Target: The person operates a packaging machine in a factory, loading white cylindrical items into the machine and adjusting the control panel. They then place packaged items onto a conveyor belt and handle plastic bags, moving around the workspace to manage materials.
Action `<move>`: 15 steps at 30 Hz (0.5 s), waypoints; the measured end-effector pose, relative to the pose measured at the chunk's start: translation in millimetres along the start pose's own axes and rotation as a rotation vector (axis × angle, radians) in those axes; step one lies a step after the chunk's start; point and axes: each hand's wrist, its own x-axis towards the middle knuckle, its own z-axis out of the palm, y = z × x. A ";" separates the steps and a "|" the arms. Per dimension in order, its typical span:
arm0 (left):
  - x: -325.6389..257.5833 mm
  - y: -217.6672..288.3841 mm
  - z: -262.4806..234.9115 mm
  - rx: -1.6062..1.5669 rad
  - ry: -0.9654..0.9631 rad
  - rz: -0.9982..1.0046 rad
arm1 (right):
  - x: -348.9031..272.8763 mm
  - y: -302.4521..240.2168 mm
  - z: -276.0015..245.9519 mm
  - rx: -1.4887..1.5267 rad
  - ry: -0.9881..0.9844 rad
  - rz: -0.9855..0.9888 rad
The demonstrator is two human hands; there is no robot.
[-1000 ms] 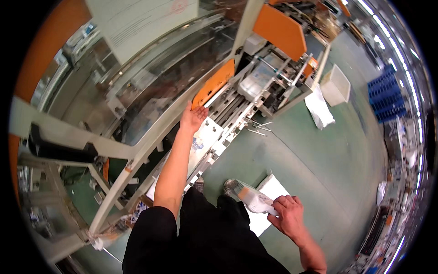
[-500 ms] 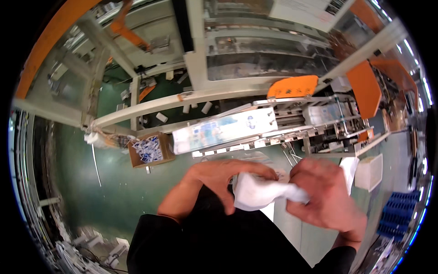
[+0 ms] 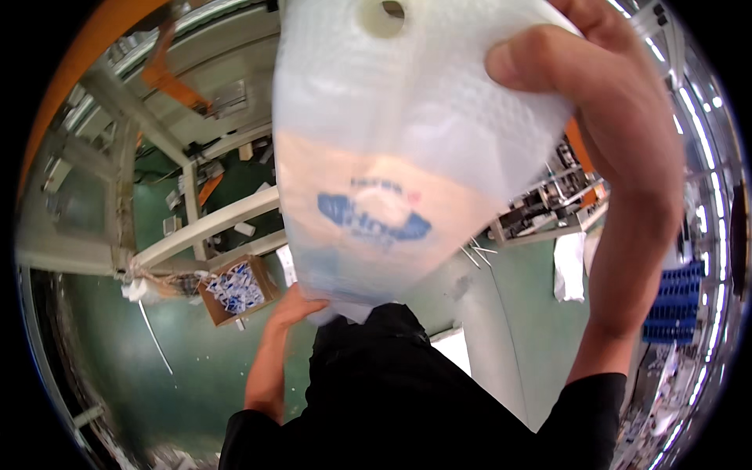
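The translucent plastic bag [image 3: 407,149] fills the middle of the view and hides most of the machine frame behind it; through its film only a vague orange and white blur shows. The bag's top is cut off by the upper edge. The right hand [image 3: 603,102] grips the bag's upper right corner, with its fingers behind the film and out of sight. Below the bag, the left hand [image 3: 294,307] meets its lower edge, fingertips hidden behind it. Left of the bag, the cardboard box [image 3: 235,288] holds small blue-and-white packets too small to tell apart.
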 end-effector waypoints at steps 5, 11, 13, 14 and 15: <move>-5.3 -46.1 -58.9 -0.173 0.165 -0.038 | 48.8 141.3 -3.0 -0.006 0.037 0.068; 26.2 13.0 -104.2 0.441 0.233 -0.306 | 42.8 394.0 33.9 0.182 -0.095 0.695; 43.4 9.9 -111.3 0.507 0.166 -0.324 | 44.5 466.1 56.3 0.244 -0.179 0.767; 53.0 12.0 -112.3 0.545 0.142 -0.327 | 46.3 493.6 67.0 0.245 -0.186 0.800; 61.1 14.2 -110.5 0.579 0.122 -0.330 | 50.3 515.9 74.5 0.243 -0.196 0.832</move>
